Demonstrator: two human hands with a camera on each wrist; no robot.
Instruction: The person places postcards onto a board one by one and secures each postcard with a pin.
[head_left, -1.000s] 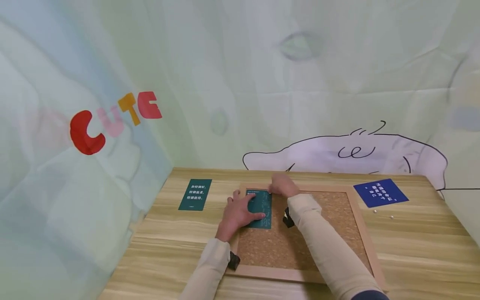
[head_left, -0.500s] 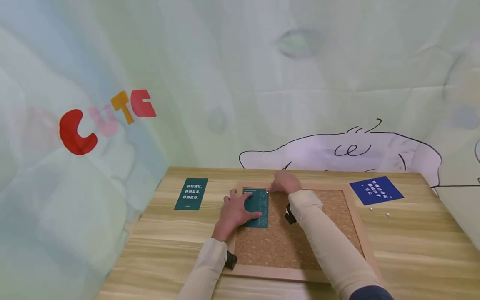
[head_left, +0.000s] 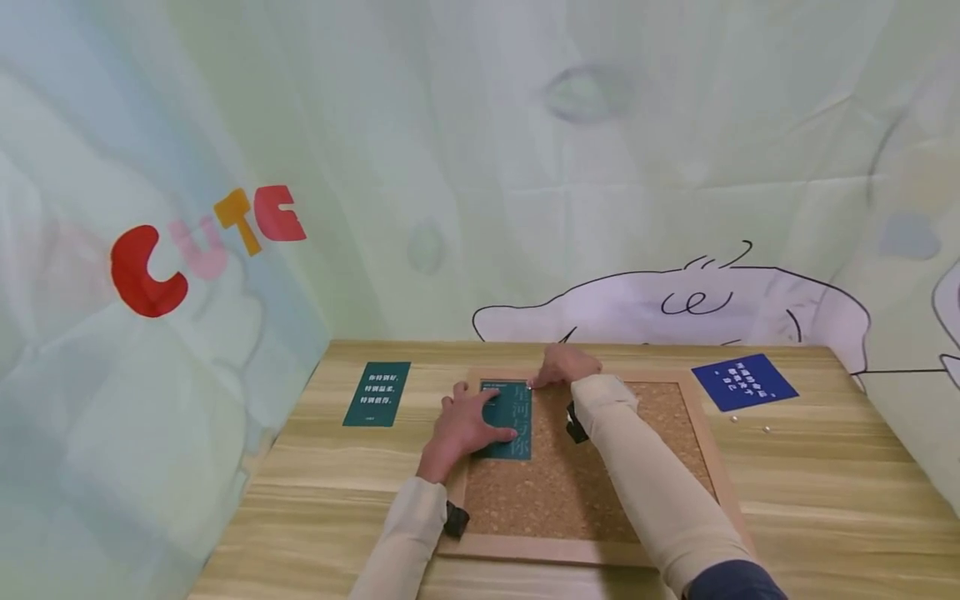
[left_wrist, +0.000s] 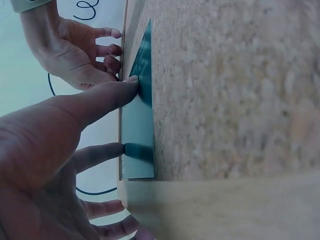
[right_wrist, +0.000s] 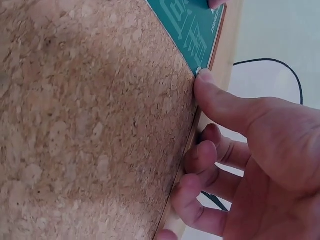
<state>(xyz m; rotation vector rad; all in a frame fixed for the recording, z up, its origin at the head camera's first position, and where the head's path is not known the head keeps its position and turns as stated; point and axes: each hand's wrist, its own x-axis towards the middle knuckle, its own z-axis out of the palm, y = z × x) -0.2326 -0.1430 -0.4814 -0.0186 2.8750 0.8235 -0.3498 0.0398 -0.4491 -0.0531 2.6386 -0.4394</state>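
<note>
My left hand (head_left: 462,423) lies spread over a dark green card (head_left: 517,450) at the upper left of a cork board (head_left: 540,500). In the left wrist view, the left thumb and a finger press the card (left_wrist: 137,125) down near the wooden frame. My right hand (head_left: 567,367) is at the card's upper right corner. In the right wrist view, the right thumb (right_wrist: 212,90) presses a small whitish tack (right_wrist: 199,70) at that corner, barely visible under the thumb tip. The other right fingers (right_wrist: 202,157) are bent beside the board's frame.
A second green card (head_left: 377,394) with white writing lies left of the board on the wooden table (head_left: 300,500). To the right lies a blue card (head_left: 744,382). Two small white tacks, one of them this tack (head_left: 767,430), lie in front of it. Printed fabric (head_left: 450,167) hangs behind.
The view has shifted slightly, so the board and cards appear a little further left. Both hands stay at the card, the right thumb still at its upper right corner.
</note>
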